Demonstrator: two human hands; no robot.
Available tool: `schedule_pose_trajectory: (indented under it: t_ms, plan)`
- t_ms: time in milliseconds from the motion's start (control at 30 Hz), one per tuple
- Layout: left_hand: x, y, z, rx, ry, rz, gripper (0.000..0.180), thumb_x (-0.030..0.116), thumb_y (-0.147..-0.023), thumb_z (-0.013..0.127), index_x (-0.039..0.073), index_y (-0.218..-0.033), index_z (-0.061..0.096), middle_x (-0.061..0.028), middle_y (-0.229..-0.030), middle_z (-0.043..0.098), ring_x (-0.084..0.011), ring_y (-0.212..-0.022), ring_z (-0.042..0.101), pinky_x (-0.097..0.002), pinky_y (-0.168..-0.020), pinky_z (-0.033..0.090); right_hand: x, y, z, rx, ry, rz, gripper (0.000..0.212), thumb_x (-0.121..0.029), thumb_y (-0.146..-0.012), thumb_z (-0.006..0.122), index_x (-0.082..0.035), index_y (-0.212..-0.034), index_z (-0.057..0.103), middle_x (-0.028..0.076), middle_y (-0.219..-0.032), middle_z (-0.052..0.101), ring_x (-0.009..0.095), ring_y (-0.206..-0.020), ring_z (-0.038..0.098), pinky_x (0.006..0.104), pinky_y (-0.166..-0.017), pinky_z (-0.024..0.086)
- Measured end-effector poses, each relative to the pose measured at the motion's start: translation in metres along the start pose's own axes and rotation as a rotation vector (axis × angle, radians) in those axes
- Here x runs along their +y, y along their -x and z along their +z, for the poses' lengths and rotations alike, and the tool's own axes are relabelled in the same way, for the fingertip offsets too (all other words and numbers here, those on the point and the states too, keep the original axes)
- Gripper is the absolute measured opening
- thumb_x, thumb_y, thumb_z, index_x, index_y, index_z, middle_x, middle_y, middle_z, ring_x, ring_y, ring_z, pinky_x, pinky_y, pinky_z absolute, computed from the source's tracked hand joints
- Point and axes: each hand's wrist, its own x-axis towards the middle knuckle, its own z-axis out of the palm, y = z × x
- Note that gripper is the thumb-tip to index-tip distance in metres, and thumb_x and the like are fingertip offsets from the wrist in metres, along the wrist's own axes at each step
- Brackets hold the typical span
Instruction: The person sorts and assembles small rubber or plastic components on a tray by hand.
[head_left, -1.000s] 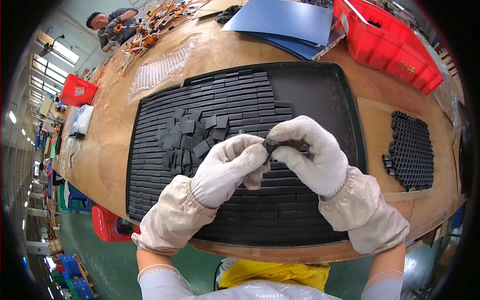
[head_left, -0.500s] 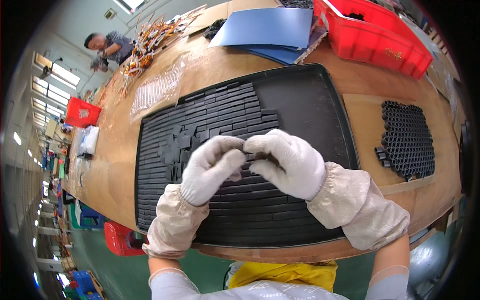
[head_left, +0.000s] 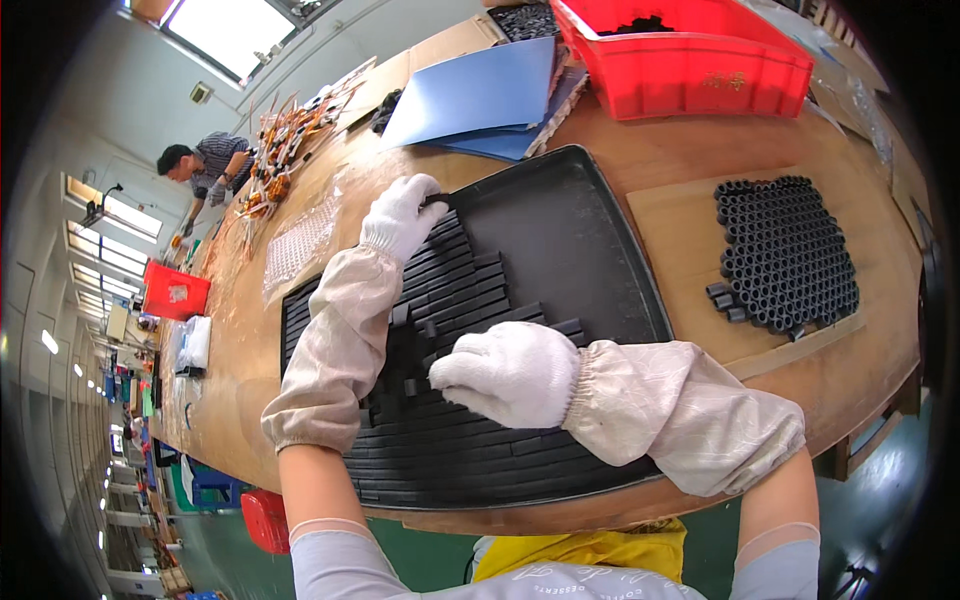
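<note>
A large black tray point(head_left: 585, 215) holds tight rows of short black tube-like pieces point(head_left: 480, 445), with several lying loose on top near its middle. At the tray's far edge, my left hand point(head_left: 400, 217), in a white glove, curls its fingers and thumb at the far end of the rows. Something dark shows between them, too small to make out. My right hand point(head_left: 512, 375), also gloved in white, hovers low over the middle rows beside the loose pieces. Its fingers are bent and pressed together, pointing left; whatever they hold is hidden.
To the right, a block of upright black tubes point(head_left: 790, 255) stands on cardboard point(head_left: 670, 225). Behind the tray are blue sheets point(head_left: 475, 95) and a red bin point(head_left: 690, 70). Bubble wrap point(head_left: 300, 245) lies at left, near cable bundles point(head_left: 275, 180). Another person point(head_left: 215, 165) works at the far left.
My hands were together over the tray's middle and have parted. The left has reached to the far edge; the right has dropped lower over the rows. The view has shifted, and the other person leans forward.
</note>
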Motion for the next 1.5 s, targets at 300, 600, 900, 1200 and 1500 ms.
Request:
schedule_pose_trajectory:
  t_ms: [300,600,900,1200,1500]
  plan:
    - [0.013,-0.009,-0.004,0.012,-0.084,0.256,0.023,0.007,-0.085,0.064,0.011,-0.108,0.067,-0.0138,-0.102,0.065,-0.0328,-0.098,0.064,-0.0406,-0.089,0.051,0.004,-0.001,-0.004,0.039,-0.006,0.001,0.012,-0.016,-0.086,0.066,-0.012,-0.096,0.062,0.011,-0.082,0.062,0.032,-0.072,0.066,0.0424,-0.064,0.054]
    - [0.01,0.014,0.003,-0.025,-0.43,0.315,0.029,0.007,-0.08,0.06,0.016,-0.107,0.067,-0.0061,-0.102,0.064,-0.0263,-0.1,0.061,-0.0404,-0.086,0.048,0.0,0.003,0.006,0.037,-0.026,0.001,0.013,-0.016,-0.087,0.066,-0.011,-0.098,0.061,0.01,-0.083,0.063,0.032,-0.074,0.066,0.0417,-0.065,0.055]
    - [-0.037,0.04,-0.082,-0.066,-0.413,-0.185,0.074,0.04,-0.081,0.069,0.006,-0.141,0.045,-0.0233,-0.13,0.055,-0.0377,-0.123,0.052,-0.0451,-0.106,0.04,0.003,0.004,0.005,-0.006,-0.053,0.058,0.014,-0.016,-0.087,0.065,-0.011,-0.1,0.062,0.01,-0.087,0.065,0.032,-0.08,0.067,0.0413,-0.069,0.055]
    - [-0.131,0.067,-0.083,-0.267,-0.208,-0.526,0.066,0.039,-0.084,0.064,0.001,-0.137,0.051,-0.0264,-0.133,0.055,-0.0385,-0.128,0.05,-0.0433,-0.11,0.037,0.006,-0.003,0.001,-0.058,-0.038,0.089,0.013,-0.014,-0.086,0.066,-0.01,-0.098,0.063,0.01,-0.088,0.065,0.032,-0.082,0.066,0.0407,-0.071,0.055]
    - [-0.09,0.049,-0.079,-0.144,-0.224,-0.518,0.077,0.056,-0.079,0.063,-0.008,-0.122,0.06,-0.0313,-0.119,0.062,-0.0416,-0.117,0.058,-0.0471,-0.101,0.043,0.002,0.001,0.001,-0.034,-0.035,0.058,0.012,-0.015,-0.085,0.068,-0.012,-0.096,0.063,0.01,-0.085,0.064,0.032,-0.079,0.066,0.0411,-0.068,0.054]
